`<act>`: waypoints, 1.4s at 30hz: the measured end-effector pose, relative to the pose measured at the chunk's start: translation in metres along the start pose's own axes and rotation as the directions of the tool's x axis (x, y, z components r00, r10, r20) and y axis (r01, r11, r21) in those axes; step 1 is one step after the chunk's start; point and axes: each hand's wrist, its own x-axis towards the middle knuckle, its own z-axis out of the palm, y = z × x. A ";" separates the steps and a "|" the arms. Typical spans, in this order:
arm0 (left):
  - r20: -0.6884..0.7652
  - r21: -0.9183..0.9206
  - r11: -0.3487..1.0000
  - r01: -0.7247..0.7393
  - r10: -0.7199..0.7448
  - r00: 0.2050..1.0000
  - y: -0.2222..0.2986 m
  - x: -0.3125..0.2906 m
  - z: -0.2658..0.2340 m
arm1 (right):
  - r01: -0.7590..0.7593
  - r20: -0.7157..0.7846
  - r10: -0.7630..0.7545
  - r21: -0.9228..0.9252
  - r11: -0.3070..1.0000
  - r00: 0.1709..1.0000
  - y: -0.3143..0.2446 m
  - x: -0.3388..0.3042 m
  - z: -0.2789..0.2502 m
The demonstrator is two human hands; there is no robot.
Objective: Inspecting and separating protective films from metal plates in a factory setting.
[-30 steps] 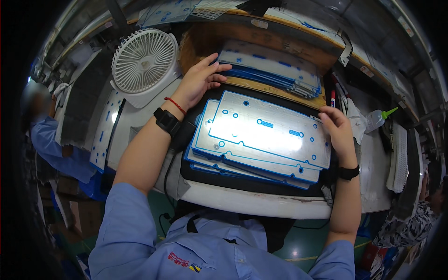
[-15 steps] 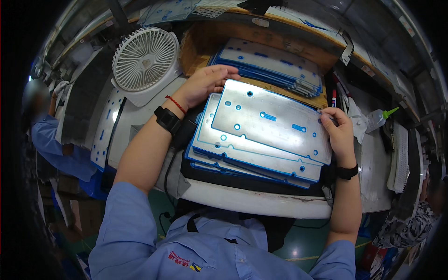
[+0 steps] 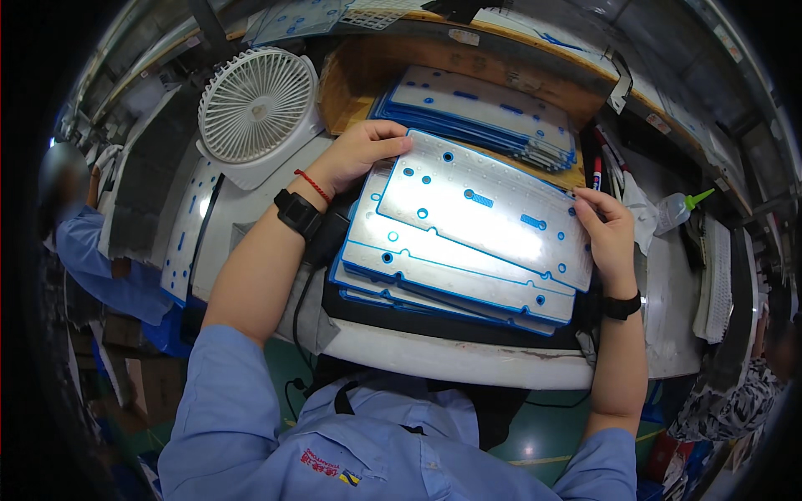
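Observation:
A silvery metal plate [image 3: 468, 175] with blue edges and blue-ringed holes is held between my two hands, tilted above a stack of similar plates [image 3: 468, 288]. My left hand [image 3: 376, 150] pinches its far left corner, thumb on top. On the right edge, near the far corner, my right hand [image 3: 608, 224] grips it with the thumb on the upper face. Its fingers underneath are partly hidden. The stacked plates lie unevenly, one over another, on a dark mat at the front of the bench.
Behind the held plate, a wooden box [image 3: 351, 83] holds another pile of blue-edged plates [image 3: 476, 104]. A white fan [image 3: 259, 108] stands at the left. To the right are a clear bottle with a green nozzle [image 3: 678, 209] and a red marker [image 3: 597, 171]. Another person [image 3: 100, 259] sits far left.
My left hand has closed on the plate's far left corner, its thumb now on top. The plate's far left side has risen slightly, and its surface shine has shifted.

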 end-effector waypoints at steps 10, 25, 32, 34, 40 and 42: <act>-0.082 -0.047 0.996 -0.071 0.067 0.994 -0.001 0.003 0.001 | -0.045 -0.024 0.044 -0.059 0.997 0.999 0.002 0.001 -0.004; 0.012 -0.138 0.986 -0.098 0.100 0.995 -0.004 0.004 -0.004 | 0.016 -0.002 -0.016 0.102 0.995 1.000 0.007 0.004 -0.003; 0.043 -0.041 0.999 -0.022 0.024 0.999 -0.008 0.006 -0.005 | 0.039 -0.104 -0.024 0.140 0.989 0.994 0.010 0.006 -0.004; -0.047 -0.069 0.995 -0.069 0.066 0.997 -0.006 0.007 0.001 | 0.026 -0.121 -0.006 0.166 0.986 0.993 0.007 0.005 -0.003; -0.182 -0.240 0.962 -0.133 0.090 0.979 -0.009 0.010 -0.006 | 0.024 -0.150 0.009 0.218 0.976 0.989 0.000 0.006 0.000; -0.193 -0.231 0.963 -0.137 0.092 0.977 -0.007 0.010 -0.002 | -0.002 -0.152 0.029 0.174 0.985 0.988 0.005 0.005 -0.004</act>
